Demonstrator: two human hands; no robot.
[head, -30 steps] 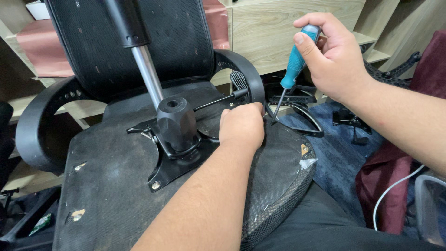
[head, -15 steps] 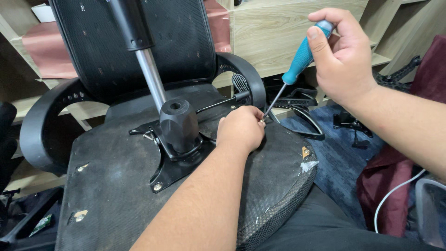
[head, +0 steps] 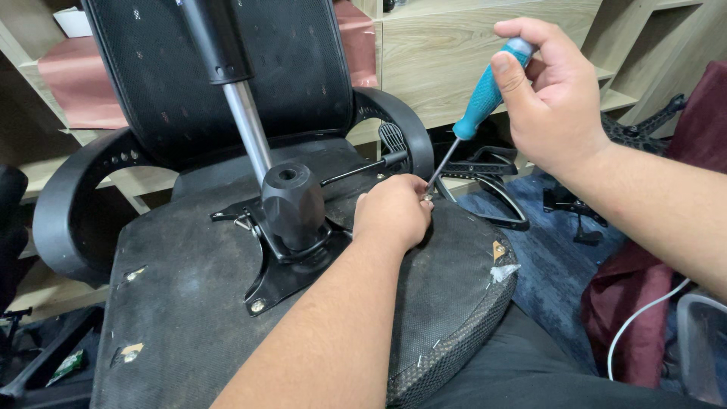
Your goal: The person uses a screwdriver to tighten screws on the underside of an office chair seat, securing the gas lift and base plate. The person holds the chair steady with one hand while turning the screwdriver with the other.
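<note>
An office chair is lying upside down, its seat underside (head: 189,303) facing up toward the camera. The right hand (head: 556,95) is gripping a screwdriver (head: 473,113) by its blue handle, fingers curling fully around the grip and the thumb pressing along its side. The shaft is slanting down and to the left, and its tip is meeting a small screw (head: 426,198) at the right edge of the seat underside. The left hand (head: 394,212) is resting on the seat just beside that tip, fingers curling in tight around the screw; whether they are pinching it or only steadying it is hidden by the knuckles.

Just left of the left hand, a black metal mounting plate (head: 284,276) is sitting bolted to the seat, carrying a black mechanism housing (head: 294,204). A silver gas cylinder (head: 248,136) is rising out of that housing, tilting up and to the left into a black sleeve (head: 212,38). A thin black lever (head: 363,168) is running from the housing toward the right, ending in a ribbed paddle (head: 392,140).

The mesh backrest (head: 227,76) is standing behind the seat, with curving black armrests on each side: one (head: 68,204) at the left, one (head: 401,125) at the right. Wooden shelves (head: 454,60) are filling the background. A loose black frame part (head: 492,189) is lying on the blue floor (head: 545,257) to the right, near a dark red cloth (head: 636,310) and a white cable (head: 644,318).
</note>
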